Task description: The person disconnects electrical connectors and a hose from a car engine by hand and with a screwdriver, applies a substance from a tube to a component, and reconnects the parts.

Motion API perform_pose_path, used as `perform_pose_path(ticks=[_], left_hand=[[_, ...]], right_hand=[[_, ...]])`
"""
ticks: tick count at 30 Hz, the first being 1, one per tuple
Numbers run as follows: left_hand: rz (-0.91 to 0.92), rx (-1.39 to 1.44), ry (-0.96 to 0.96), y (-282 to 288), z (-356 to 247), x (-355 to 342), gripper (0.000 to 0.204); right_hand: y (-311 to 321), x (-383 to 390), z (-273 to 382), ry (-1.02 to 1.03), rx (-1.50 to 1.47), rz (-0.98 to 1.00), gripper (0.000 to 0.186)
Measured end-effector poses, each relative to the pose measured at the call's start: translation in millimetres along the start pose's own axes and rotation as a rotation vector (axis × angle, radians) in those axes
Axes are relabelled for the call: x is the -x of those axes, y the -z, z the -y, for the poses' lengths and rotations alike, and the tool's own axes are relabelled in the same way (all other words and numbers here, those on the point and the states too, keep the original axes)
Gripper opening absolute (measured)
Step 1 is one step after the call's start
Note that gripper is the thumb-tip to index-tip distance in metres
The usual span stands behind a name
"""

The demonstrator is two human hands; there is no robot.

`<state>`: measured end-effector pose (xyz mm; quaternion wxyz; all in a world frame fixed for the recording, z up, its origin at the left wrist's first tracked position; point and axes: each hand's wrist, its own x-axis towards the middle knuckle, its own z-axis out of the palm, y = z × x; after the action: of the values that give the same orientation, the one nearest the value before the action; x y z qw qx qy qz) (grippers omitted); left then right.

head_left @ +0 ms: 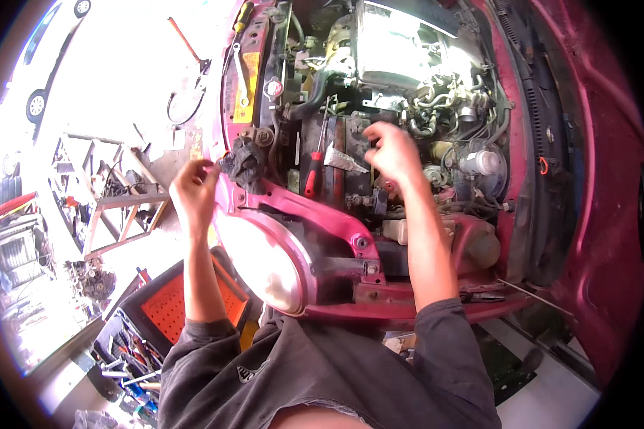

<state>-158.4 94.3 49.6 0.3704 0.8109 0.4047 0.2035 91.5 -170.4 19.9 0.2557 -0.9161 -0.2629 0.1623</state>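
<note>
My left hand (194,191) is raised at the front corner of a dark red car, its thumb and fingertips brought together; whatever is between them is too small to make out. Just right of it, a crumpled black rag (245,166) lies on the front body panel. My right hand (395,154) hovers over the engine bay, fingers curled with a gap between thumb and forefinger, and nothing shows in it. Left of that hand are a whitish crumpled tube (344,159) and a red-handled screwdriver (313,174), its shaft pointing away from me.
A combination wrench (240,75) and a yellow-handled tool (243,16) rest along the front crossmember. The headlight (261,261) is below my left hand. A tool cart (193,304) stands at lower left, near a metal frame (114,204). The raised hood (601,143) borders the right.
</note>
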Motion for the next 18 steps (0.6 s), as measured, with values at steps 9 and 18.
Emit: perform_pose_path(ticks=[9, 18], left_hand=[[0.296, 0.003, -0.490, -35, -54, 41, 0.045], [0.873, 0.043, -0.772, -36, -60, 83, 0.043]], right_hand=[[-30, 44, 15, 0.347, 0.291, -0.040, 0.040], [54, 147, 75, 0.080, -0.085, 0.535, 0.035]])
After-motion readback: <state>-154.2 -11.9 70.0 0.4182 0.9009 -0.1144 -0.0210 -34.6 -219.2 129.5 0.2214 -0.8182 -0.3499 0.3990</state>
